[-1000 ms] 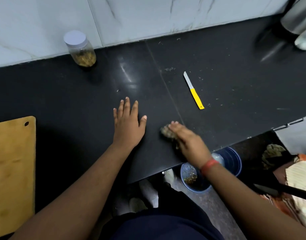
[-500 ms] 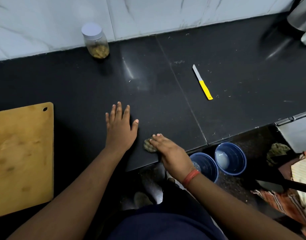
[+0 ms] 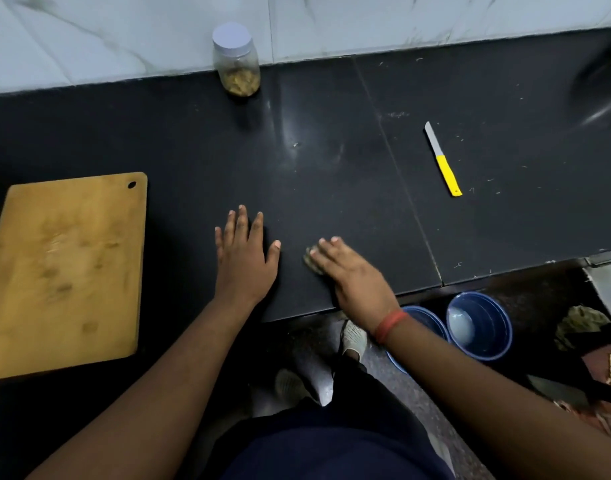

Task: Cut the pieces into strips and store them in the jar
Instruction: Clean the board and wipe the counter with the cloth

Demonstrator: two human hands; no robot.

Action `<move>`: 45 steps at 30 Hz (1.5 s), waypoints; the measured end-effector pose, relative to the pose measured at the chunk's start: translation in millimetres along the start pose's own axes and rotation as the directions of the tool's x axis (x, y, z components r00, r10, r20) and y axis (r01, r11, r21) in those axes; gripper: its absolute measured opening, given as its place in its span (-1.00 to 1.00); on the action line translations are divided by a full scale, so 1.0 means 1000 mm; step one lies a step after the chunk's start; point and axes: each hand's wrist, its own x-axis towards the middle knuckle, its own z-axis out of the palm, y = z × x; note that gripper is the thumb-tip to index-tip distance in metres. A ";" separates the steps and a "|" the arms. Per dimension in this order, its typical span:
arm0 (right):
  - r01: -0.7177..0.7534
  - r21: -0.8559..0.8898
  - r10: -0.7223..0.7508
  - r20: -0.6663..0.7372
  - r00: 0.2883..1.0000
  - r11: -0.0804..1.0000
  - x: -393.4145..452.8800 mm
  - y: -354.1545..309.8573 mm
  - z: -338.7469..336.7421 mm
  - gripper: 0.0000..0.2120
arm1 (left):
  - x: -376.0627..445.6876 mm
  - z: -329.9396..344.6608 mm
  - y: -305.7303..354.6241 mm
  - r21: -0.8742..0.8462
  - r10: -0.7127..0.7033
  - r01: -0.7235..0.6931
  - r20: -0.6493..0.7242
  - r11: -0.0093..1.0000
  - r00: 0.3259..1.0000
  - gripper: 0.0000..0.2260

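Nearest, below the front edge of the black surface (image 3: 331, 174), two blue buckets (image 3: 479, 325) stand on the floor, just right of the right wrist with its red band (image 3: 390, 326). The right hand (image 3: 352, 273) lies on the surface near that edge, fingers straight and close together, pressing a small greenish-brown scrubbing pad (image 3: 312, 262) of which only the left part shows under the fingertips. Just left of the pad, not touching it, the left hand (image 3: 245, 254) rests flat on the surface with fingers slightly spread and thumb out toward the pad, holding nothing. Well left of the pad lies a wooden cutting board (image 3: 68, 271), bare, its hanging hole at the far right corner. Farther back and right of the pad, a knife (image 3: 442, 159) with a yellow handle lies alone, blade pointing away. Farthest, behind and left of the pad, the jar (image 3: 236, 60) stands upright against the marble wall, its white lid on, yellowish pieces filling the bottom.
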 end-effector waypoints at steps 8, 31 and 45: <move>-0.272 0.175 0.293 -0.112 0.949 0.946 0.037 0.037 -0.027 -0.41 | 0.001 0.002 -0.003 -0.009 -0.021 0.021 -0.026 1.000 0.999 -0.46; -0.312 0.026 0.313 -0.125 0.941 0.950 0.156 0.134 -0.049 -0.44 | 0.083 0.009 0.057 0.006 -0.071 0.071 -0.004 0.997 0.997 -0.45; -0.411 0.234 0.445 -0.114 0.888 0.881 0.218 0.193 -0.075 -0.47 | 0.109 0.019 0.069 0.013 -0.222 0.223 -0.040 0.975 0.974 -0.45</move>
